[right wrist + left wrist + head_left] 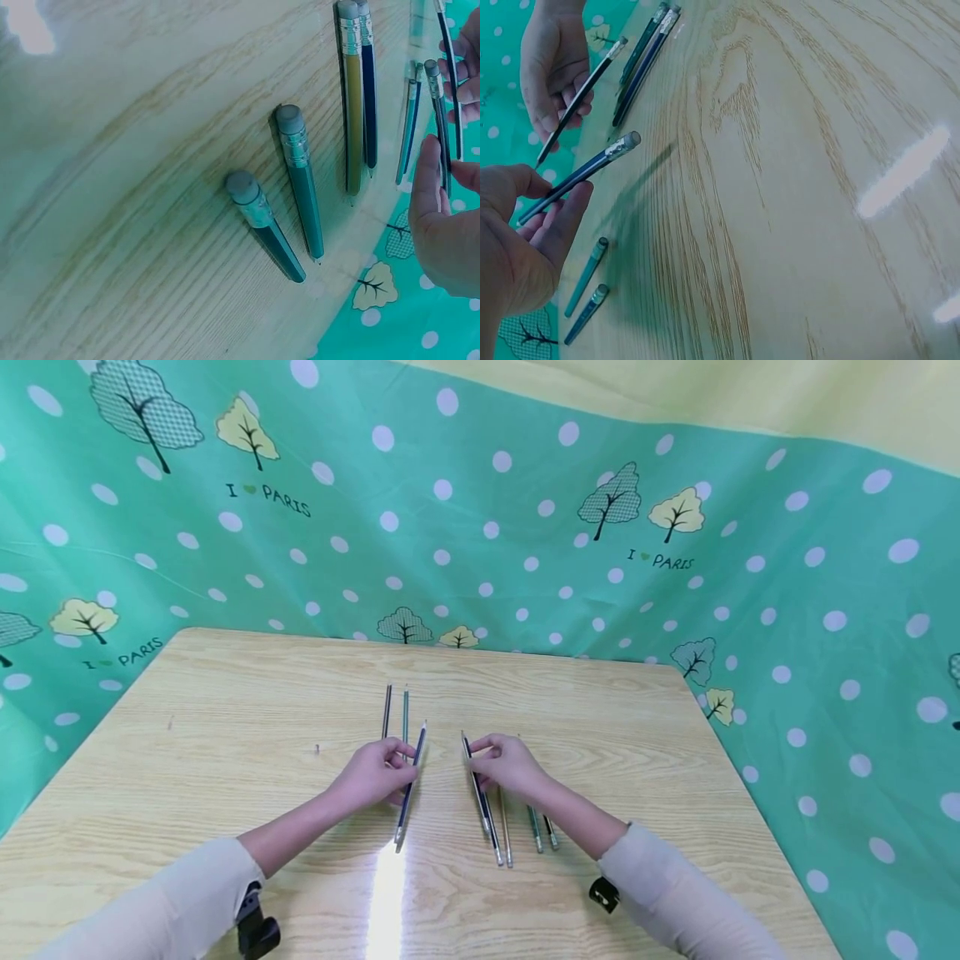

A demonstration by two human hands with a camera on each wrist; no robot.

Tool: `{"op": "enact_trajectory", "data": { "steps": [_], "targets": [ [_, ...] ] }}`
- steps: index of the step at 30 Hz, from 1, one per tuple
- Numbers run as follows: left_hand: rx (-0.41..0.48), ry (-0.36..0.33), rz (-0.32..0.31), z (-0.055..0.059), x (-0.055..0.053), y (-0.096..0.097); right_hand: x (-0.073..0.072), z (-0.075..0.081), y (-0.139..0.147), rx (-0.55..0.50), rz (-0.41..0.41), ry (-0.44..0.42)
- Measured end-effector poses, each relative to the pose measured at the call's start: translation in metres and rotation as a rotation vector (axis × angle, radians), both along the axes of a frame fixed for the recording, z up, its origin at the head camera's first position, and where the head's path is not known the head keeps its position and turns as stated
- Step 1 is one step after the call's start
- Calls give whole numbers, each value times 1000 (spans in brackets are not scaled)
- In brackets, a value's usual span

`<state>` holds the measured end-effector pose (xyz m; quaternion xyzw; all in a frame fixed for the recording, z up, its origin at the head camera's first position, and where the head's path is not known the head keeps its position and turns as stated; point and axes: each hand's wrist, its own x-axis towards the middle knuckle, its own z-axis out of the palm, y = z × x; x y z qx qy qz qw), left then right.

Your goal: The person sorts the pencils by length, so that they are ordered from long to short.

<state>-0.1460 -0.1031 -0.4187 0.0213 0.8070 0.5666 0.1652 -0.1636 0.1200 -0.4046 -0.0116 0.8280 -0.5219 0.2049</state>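
Observation:
My left hand (375, 772) pinches a dark blue pencil (420, 747) by its middle, raised off the table with its eraser end towards me. My right hand (513, 768) pinches a dark pencil (476, 781), also tilted above the table. Beyond the left hand lie a dark pencil (387, 710) and a green pencil (406, 706). Below and beside the right hand lie a yellow pencil (352, 120), a dark blue pencil (369, 105), a green pencil (301, 187) and a dark green or black pencil (277, 244). The right hand partly hides these in the head view.
A light wood-grain table (247, 718) spans the view. Behind it hangs a green dotted cloth (517, 527) with trees and lettering. A tiny dark speck (317, 748) shows left of the left hand. Lamp glare (386, 902) reflects near the front.

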Motion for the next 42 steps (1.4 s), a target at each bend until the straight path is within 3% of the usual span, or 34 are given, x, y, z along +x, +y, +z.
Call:
{"op": "enact_trajectory", "data": {
  "steps": [13,25,42],
  "targets": [
    [37,17,17,1,-2,6,-1,7,-3,-124,-73,-88],
    [181,-12,76,-7,-8,17,-3,5,-6,-199,-86,-70],
    [265,2,94,-5,-7,28,0,1,-15,-258,-107,-39]
  ]
}}
